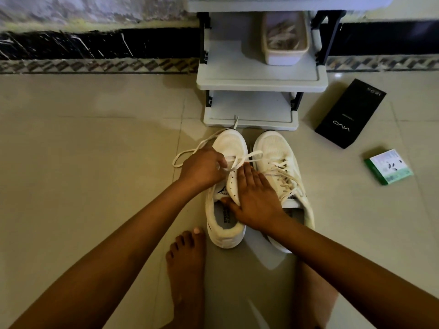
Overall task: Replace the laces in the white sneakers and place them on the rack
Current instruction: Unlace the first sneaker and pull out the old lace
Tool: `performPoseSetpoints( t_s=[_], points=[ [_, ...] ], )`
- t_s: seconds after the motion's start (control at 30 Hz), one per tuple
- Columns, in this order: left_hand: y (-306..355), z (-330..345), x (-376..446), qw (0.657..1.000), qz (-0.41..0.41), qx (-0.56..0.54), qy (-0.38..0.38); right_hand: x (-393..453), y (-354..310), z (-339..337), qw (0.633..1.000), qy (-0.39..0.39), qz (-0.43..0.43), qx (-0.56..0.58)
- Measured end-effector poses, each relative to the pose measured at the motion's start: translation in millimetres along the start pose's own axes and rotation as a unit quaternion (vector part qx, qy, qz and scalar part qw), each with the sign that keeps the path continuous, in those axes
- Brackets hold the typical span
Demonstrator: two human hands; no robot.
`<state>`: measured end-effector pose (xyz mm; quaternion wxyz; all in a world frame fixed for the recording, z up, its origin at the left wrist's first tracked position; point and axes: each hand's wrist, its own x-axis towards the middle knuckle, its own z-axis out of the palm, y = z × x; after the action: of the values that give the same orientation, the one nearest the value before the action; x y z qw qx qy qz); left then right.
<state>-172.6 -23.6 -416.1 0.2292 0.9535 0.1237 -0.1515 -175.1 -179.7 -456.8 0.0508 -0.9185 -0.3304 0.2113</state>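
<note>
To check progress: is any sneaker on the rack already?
No, both sneakers stand on the floor before the rack.

Tiled floor point(95, 138) carries 2 white sneakers point(225, 210), rack point(256, 81), black box point(349, 115), green box point(388, 167), bare foot point(187, 264).

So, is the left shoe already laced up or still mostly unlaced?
Mostly unlaced. On the left shoe the upper eyelets are empty; the lace crosses only near the toe, pinched by the left hand.
</note>
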Motion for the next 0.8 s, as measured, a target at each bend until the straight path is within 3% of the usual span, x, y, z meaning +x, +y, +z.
performPoseSetpoints(
  t_s=[0.07, 0.17, 0.23, 0.3, 0.37, 0.43, 0.57, 0.7, 0.8],
  points=[
    [1, -2, 1, 1.0, 0.002, 0.018, 0.01, 0, -1, 2, 1.0, 0.015, 0.002, 0.001],
    [5, -11, 3, 0.999, 0.017, 0.027, -0.036, 0, -1, 6, 0.999, 0.037, -0.005, 0.006],
    [12, -22, -1, 0.987, 0.033, -0.119, -0.104, -1, 0, 6, 0.999, 0.039, -0.006, 0.001],
    [19, -35, -7, 0.954, 0.034, -0.261, -0.143, -1, 0, 6, 0.999, 0.037, -0.005, -0.001],
    [19, -39, -7, 0.943, 0.03, -0.322, -0.083, -1, 0, 5, 0.999, 0.038, -0.003, 0.005],
    [13, -35, -5, 0.954, 0.018, -0.296, -0.04, -1, 0, 5, 0.999, 0.031, 0.0, 0.011],
    [6, -10, -3, 0.986, 0.026, -0.105, -0.13, 0, -1, 5, 1.0, 0.022, 0.004, 0.014],
    [11, 3, 2, 1.0, 0.001, 0.031, 0.003, 0, -1, 4, 1.0, 0.025, 0.006, 0.015],
    [6, 4, 7, 0.997, -0.006, 0.08, 0.024, -1, -1, 3, 1.0, 0.023, 0.006, 0.012]
  ],
)
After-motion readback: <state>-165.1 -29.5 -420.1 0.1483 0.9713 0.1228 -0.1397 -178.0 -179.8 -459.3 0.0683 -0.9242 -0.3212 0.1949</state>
